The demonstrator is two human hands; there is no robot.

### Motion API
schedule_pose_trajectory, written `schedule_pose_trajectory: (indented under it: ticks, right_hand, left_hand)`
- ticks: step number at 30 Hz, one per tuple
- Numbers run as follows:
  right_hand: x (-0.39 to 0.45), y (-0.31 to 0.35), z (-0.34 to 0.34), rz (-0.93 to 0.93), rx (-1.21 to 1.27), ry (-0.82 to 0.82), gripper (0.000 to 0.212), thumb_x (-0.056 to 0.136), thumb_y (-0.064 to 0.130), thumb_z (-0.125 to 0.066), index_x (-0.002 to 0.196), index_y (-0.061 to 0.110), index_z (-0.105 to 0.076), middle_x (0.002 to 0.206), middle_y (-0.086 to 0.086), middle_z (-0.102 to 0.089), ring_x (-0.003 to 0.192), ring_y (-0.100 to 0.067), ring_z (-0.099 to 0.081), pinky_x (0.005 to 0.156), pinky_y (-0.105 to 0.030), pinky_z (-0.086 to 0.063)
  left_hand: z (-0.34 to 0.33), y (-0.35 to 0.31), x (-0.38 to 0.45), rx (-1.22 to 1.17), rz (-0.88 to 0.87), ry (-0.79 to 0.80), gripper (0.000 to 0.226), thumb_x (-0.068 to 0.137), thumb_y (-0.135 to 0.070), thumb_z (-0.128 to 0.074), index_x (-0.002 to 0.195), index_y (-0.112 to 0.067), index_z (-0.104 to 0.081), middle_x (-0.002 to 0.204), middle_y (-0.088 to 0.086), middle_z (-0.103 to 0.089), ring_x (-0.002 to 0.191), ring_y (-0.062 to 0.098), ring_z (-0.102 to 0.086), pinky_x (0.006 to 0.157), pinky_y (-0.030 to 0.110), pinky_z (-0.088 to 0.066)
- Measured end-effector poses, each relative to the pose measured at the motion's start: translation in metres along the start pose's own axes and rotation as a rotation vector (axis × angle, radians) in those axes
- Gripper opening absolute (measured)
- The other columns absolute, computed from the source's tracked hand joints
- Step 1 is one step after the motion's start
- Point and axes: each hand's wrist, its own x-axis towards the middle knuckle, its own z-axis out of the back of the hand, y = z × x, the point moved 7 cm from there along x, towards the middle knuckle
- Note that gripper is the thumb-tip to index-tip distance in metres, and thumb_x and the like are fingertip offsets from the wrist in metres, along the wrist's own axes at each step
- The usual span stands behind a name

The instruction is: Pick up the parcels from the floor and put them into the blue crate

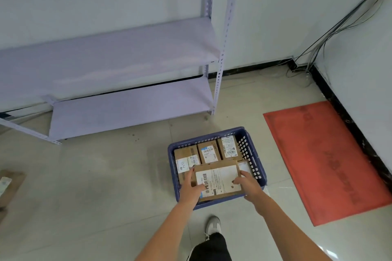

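Both hands grip one brown labelled parcel (218, 180) over the near half of the blue crate (252, 154) on the floor: left hand (191, 186) at its left edge, right hand (248, 184) at its right. Three parcels (209, 151) line the crate's far side.

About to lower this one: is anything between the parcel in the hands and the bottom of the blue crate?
Yes. The held parcel hangs over the near half of the blue crate, where other parcels already lie under it; three more parcels fill the far row. It can only rest on top.
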Motion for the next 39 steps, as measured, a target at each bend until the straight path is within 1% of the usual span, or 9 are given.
schedule_pose_trajectory:
  ticks: [5, 11, 14, 16, 21, 25, 28, 31, 39]
  right_hand:
    - [0.047, -0.018, 0.027, -0.008, -0.035, 0.037, 0.041, 0.089, 0.004, -0.048, 0.129, 0.014, -0.044, 0.112, -0.007, -0.050, 0.103, -0.022, -0.046, 0.086, -0.033, -0.036]
    - [0.119, -0.048, 0.044, -0.056, -0.120, 0.112, 0.039, 0.084, 0.006, -0.055, 0.122, 0.011, -0.049, 0.091, 0.003, -0.055, 0.084, -0.012, -0.052, 0.067, -0.025, -0.039]
    - [0.155, -0.065, 0.045, -0.081, -0.133, 0.153, 0.050, 0.071, 0.015, -0.058, 0.120, 0.014, -0.050, 0.101, -0.002, -0.055, 0.084, -0.012, -0.052, 0.060, -0.019, -0.036]
    - [0.180, -0.080, 0.044, -0.102, -0.141, 0.160, 0.044, 0.085, 0.006, -0.054, 0.127, 0.016, -0.048, 0.108, -0.004, -0.054, 0.092, -0.016, -0.051, 0.061, -0.018, -0.036]
    - [0.249, -0.109, 0.034, -0.071, -0.295, 0.165, 0.055, 0.087, 0.009, -0.054, 0.139, 0.013, -0.040, 0.124, -0.005, -0.054, 0.108, -0.021, -0.048, 0.095, -0.032, -0.043]
    - [0.301, -0.119, 0.021, -0.050, -0.426, 0.193, 0.058, 0.090, 0.018, -0.052, 0.145, 0.018, -0.032, 0.131, -0.005, -0.052, 0.108, -0.018, -0.044, 0.095, -0.031, -0.037]
    - [0.334, -0.131, 0.013, -0.063, -0.473, 0.198, 0.063, 0.090, 0.021, -0.052, 0.147, 0.021, -0.027, 0.145, -0.005, -0.043, 0.127, -0.025, -0.042, 0.102, -0.034, -0.033]
    - [0.356, -0.147, 0.005, -0.082, -0.525, 0.219, 0.062, 0.091, 0.022, -0.051, 0.148, 0.018, -0.026, 0.145, -0.008, -0.043, 0.126, -0.026, -0.042, 0.096, -0.032, -0.033]
    - [0.380, -0.165, -0.002, -0.085, -0.663, 0.209, 0.057, 0.092, 0.020, -0.049, 0.144, 0.014, -0.027, 0.140, -0.010, -0.047, 0.122, -0.026, -0.046, 0.088, -0.029, -0.034]
  left_hand:
    - [-0.039, 0.020, 0.022, 0.000, 0.078, -0.069, 0.075, 0.088, 0.004, -0.054, 0.148, -0.029, -0.024, 0.120, 0.007, -0.060, 0.116, 0.024, -0.057, 0.088, 0.033, -0.049]
    - [-0.086, 0.071, 0.064, -0.111, 0.199, -0.138, 0.075, 0.083, 0.012, -0.057, 0.145, -0.018, -0.027, 0.131, 0.016, -0.055, 0.122, 0.028, -0.053, 0.095, 0.039, -0.050]
    - [-0.102, 0.100, 0.094, -0.130, 0.254, -0.137, 0.078, 0.080, 0.011, -0.061, 0.145, -0.015, -0.027, 0.133, 0.014, -0.053, 0.124, 0.028, -0.051, 0.101, 0.046, -0.047]
    - [-0.106, 0.115, 0.111, -0.119, 0.276, -0.162, 0.075, 0.081, 0.009, -0.062, 0.143, -0.014, -0.027, 0.133, 0.013, -0.054, 0.123, 0.027, -0.051, 0.100, 0.042, -0.047]
    - [-0.111, 0.156, 0.172, -0.138, 0.288, -0.186, 0.058, 0.081, 0.010, -0.060, 0.123, -0.015, -0.029, 0.126, 0.018, -0.057, 0.105, 0.023, -0.056, 0.089, 0.037, -0.049]
    - [-0.117, 0.187, 0.233, -0.111, 0.306, -0.171, 0.061, 0.082, 0.005, -0.060, 0.127, -0.015, -0.025, 0.123, 0.016, -0.058, 0.105, 0.025, -0.057, 0.097, 0.040, -0.047]
    - [-0.122, 0.205, 0.265, -0.101, 0.323, -0.148, 0.058, 0.083, 0.004, -0.059, 0.122, -0.017, -0.023, 0.116, 0.013, -0.057, 0.099, 0.022, -0.055, 0.085, 0.032, -0.045]
    - [-0.124, 0.223, 0.284, -0.076, 0.340, -0.134, 0.058, 0.084, 0.003, -0.059, 0.127, -0.011, -0.022, 0.109, 0.009, -0.054, 0.096, 0.020, -0.052, 0.074, 0.025, -0.041]
    - [-0.134, 0.241, 0.309, -0.026, 0.383, -0.048, 0.050, 0.087, 0.004, -0.052, 0.124, -0.011, -0.022, 0.132, 0.018, -0.051, 0.102, 0.019, -0.048, 0.088, 0.027, -0.037]
